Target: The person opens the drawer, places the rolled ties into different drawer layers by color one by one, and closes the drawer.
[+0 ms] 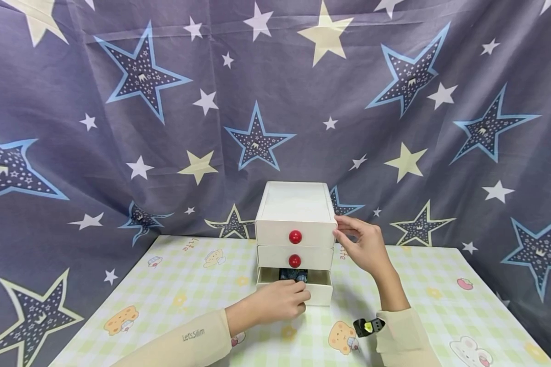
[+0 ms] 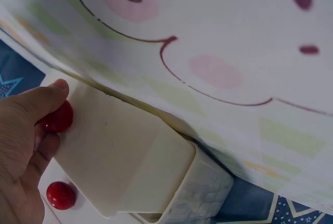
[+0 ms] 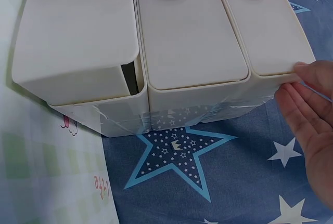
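Note:
A white three-drawer box point(image 1: 296, 201) stands on the table, its bottom drawer point(image 1: 319, 294) pulled partway out. Inside that drawer lies a dark patterned item point(image 1: 293, 275), partly covered by the hand in front. My left hand point(image 1: 275, 302) pinches the bottom drawer's red knob point(image 2: 58, 117) between thumb and fingers. The right hand point(image 1: 364, 243) holds the upper right edge of the box, thumb at the front and fingers along the side, as the right wrist view shows. The top drawer's red knob point(image 1: 295, 237) and the middle drawer's red knob point(image 1: 295, 261) sit above, both drawers closed.
A checked cloth point(image 1: 202, 285) with cartoon prints covers the table. Behind the box hangs a dark blue star-patterned curtain point(image 1: 239, 193). On the right sleeve's cuff sits a black wrist device point(image 1: 369, 327).

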The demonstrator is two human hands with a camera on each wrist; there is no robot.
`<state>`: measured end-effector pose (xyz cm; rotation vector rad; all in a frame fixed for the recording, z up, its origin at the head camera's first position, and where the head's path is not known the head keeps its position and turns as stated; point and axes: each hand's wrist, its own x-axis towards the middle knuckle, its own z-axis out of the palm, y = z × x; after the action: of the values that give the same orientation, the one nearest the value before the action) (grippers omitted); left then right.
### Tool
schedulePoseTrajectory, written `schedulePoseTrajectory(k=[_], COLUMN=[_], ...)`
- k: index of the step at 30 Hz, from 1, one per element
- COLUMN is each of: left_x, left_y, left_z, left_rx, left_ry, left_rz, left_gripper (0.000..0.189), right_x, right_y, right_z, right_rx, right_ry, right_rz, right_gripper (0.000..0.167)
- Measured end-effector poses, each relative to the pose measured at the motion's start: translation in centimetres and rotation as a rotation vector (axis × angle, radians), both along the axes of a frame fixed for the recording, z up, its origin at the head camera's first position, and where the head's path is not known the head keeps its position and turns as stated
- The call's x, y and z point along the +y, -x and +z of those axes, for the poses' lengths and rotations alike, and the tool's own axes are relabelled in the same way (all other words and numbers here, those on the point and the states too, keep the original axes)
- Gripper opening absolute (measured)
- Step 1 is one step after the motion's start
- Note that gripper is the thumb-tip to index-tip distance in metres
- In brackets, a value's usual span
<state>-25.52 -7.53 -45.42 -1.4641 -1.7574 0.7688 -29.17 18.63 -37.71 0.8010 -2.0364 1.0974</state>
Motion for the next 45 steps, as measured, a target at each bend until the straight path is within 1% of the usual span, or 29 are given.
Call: schedulePoseTrajectory(k=[7,13,21,25,31,36,45], left_x=[0.1,0.2,0.4,0.4,0.5,0.6,0.6], left_y=[0.4,0.5,0.8,0.8,1.0,1.2,1.5], left_z=[-0.1,0.1,0.3,0.2,0.1,0.0,-0.2], left_rx=[-0.012,0.005,0.016,0.032,0.038,0.043,0.096], left_ry=[0.017,0.029,0.072,0.071,0.061,0.055,0.042], left_rz=[0.02,0.029,0.052,0.047,0.052,0.031,-0.01], left_gripper=[0.01,0.011,0.014,0.016,0.02,0.023,0.024], right_x=[0.1,0.0,-0.1,-0.1,-0.1,0.0,-0.1], right_y=[0.0,-0.1,-0.1,-0.1,-0.2,-0.2,-0.1], right_z=[0.0,0.2,0.2,0.2,0.1,0.0,0.1], right_rx=[0.0,0.0,0.005,-0.003,-0.009,-0.007,-0.005], right_ry=[-0.001,-0.011,-0.004,-0.002,-0.002,-0.006,-0.002], right_rz=[0.004,-0.002,-0.005,-0.008,-0.006,-0.014,-0.011], right_gripper=[0.032,0.033,0.034,0.033,0.033,0.033,0.033])
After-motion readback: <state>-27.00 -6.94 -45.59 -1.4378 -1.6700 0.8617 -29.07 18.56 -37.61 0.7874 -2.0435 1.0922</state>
